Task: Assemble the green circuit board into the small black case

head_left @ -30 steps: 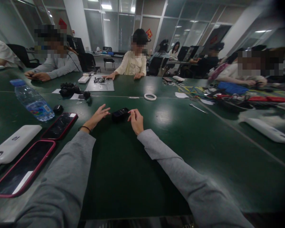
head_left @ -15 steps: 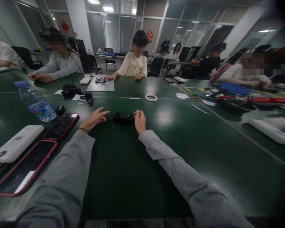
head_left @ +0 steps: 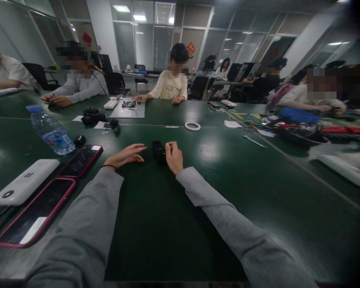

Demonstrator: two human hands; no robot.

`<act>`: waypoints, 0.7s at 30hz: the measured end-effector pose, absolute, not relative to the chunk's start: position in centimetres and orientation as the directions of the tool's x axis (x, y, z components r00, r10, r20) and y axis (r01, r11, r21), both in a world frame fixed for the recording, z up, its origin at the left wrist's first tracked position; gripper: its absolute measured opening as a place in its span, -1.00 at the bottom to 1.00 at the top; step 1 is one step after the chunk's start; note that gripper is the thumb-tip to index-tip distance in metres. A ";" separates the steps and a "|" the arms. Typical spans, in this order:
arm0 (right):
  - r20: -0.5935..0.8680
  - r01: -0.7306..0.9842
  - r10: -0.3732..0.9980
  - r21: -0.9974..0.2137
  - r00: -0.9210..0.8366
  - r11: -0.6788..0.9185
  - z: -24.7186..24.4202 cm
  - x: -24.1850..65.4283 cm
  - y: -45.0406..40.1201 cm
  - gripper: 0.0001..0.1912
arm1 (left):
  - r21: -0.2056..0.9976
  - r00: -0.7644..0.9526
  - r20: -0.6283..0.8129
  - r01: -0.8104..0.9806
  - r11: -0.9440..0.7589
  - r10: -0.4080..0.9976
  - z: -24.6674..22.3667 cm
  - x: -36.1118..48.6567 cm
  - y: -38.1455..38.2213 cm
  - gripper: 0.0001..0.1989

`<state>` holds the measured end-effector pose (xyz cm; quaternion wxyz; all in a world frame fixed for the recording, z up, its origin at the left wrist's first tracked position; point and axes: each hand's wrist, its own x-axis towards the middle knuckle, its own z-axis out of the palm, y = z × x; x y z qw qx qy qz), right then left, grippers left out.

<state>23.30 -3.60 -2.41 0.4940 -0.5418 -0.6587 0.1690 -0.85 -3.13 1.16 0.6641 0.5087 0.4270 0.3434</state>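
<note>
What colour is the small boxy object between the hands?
The small boxy object is black, seen best in the head view.

Deep green across the tabletop [head_left: 168, 228]; black on the small device [head_left: 158, 151]; plain grey on both sleeves [head_left: 72, 228]; crimson rimming the phone [head_left: 37, 212] at eight o'clock; white on the tape ring [head_left: 193, 129] at twelve.
</note>
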 end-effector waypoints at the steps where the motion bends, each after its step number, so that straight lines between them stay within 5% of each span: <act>1: 0.487 0.551 0.873 -0.734 0.019 0.398 -2.2 23.2 -3.9 -0.71 | 0.968 0.360 -0.203 -0.065 0.242 0.910 1.2 -0.7 -3.2 -0.45; 6: 0.623 0.564 0.782 -0.641 -0.015 0.521 -1.9 23.1 -4.3 -0.69 | 0.964 0.241 -0.160 -0.170 0.204 0.957 0.4 -1.4 -2.4 -0.46; 9: 0.680 0.560 0.732 -0.623 0.043 0.547 -2.4 23.2 -3.6 -0.64 | 0.974 0.166 -0.129 -0.162 0.157 0.978 -0.1 -2.3 -1.8 -0.67; 15: 0.533 0.501 0.845 -0.720 -0.043 0.480 -3.2 23.4 -2.5 -0.59 | 0.956 0.453 -0.268 0.015 0.293 0.850 0.3 -2.9 -2.2 -0.63; 21: 0.622 0.677 0.780 -0.601 0.063 0.425 -2.3 23.5 -3.5 -0.71 | 0.954 0.220 -0.155 -0.221 0.204 0.963 -0.3 -2.7 -1.5 -0.66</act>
